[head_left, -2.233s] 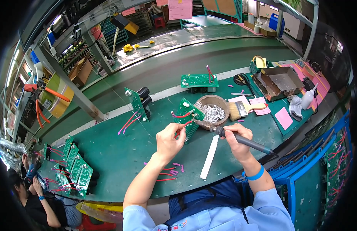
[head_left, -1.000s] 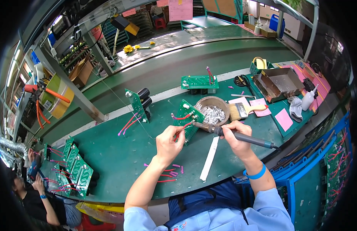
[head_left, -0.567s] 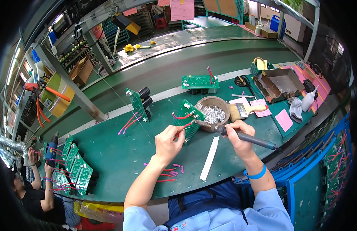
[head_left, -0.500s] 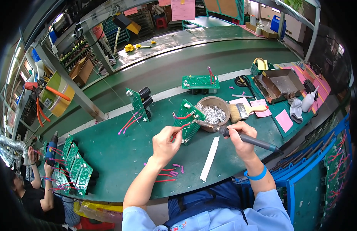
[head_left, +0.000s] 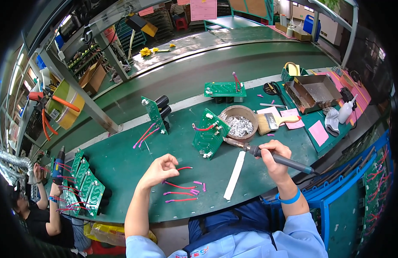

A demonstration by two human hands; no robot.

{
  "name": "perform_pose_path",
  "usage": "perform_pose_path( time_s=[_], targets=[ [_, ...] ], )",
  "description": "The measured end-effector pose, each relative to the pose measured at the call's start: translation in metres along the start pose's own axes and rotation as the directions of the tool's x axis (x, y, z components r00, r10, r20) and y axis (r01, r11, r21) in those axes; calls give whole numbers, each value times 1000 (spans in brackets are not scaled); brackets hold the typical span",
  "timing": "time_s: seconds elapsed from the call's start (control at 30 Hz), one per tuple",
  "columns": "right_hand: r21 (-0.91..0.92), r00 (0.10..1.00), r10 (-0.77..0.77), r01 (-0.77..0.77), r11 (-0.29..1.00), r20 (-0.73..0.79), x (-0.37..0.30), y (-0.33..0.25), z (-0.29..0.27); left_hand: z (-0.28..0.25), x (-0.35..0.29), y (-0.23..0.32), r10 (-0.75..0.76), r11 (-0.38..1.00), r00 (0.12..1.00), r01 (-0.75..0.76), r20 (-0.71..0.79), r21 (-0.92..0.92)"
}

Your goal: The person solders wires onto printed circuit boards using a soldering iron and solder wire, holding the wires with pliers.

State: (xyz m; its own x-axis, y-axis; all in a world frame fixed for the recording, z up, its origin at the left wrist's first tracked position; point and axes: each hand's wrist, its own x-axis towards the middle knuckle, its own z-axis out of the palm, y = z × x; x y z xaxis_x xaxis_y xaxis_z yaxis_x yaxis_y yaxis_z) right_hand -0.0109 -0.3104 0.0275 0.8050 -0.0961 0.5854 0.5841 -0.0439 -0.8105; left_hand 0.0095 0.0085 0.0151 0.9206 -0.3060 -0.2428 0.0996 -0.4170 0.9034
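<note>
My right hand (head_left: 275, 160) grips a soldering iron (head_left: 289, 162) by its dark handle. The metal tip is close to the right edge of a green circuit board (head_left: 209, 134), in front of a round bowl (head_left: 227, 115) of silvery scraps. One red wire (head_left: 204, 128) stands out from that board. Away to the left, my left hand (head_left: 159, 170) pinches a short red wire (head_left: 185, 168) between thumb and fingers, above the green bench. Several red wires with purple ends (head_left: 181, 200) lie just below it, beside loose purple sleeves (head_left: 203, 187).
Two more boards, one upright (head_left: 154, 112) and one flat (head_left: 225, 89), stand behind. A brush (head_left: 267, 124), a metal tray (head_left: 313, 94) and a white strip (head_left: 234, 176) are on the bench. At left, a co-worker's hand holds a heat gun (head_left: 58, 165) by several boards (head_left: 85, 187).
My left hand has moved left and down, away from the circuit board, with a red wire in its fingers. The iron's tip has drawn back slightly from the board's middle toward its right edge.
</note>
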Motion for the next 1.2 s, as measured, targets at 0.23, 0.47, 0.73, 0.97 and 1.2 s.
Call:
perform_pose_path(
  time_s=[0.23,0.47,0.73,0.97,1.2],
  targets=[
    [51,999,25,-24,998,-27,-3,-3,2,25,17,39,210,826,972,-118,106,-550],
    [-138,966,-186,211,968,178,1,-6,1,57,35,55,682,716,647,-498,-340,489],
    [-167,996,-44,56,984,72,3,1,10,62,40,50,669,727,637,-454,-383,514],
    [-49,999,33,-31,998,37,5,8,18,62,36,49,669,733,623,-465,-405,496],
    [-36,1000,5,-4,999,27,4,10,17,63,38,47,682,720,625,-481,-380,501]
  ],
)
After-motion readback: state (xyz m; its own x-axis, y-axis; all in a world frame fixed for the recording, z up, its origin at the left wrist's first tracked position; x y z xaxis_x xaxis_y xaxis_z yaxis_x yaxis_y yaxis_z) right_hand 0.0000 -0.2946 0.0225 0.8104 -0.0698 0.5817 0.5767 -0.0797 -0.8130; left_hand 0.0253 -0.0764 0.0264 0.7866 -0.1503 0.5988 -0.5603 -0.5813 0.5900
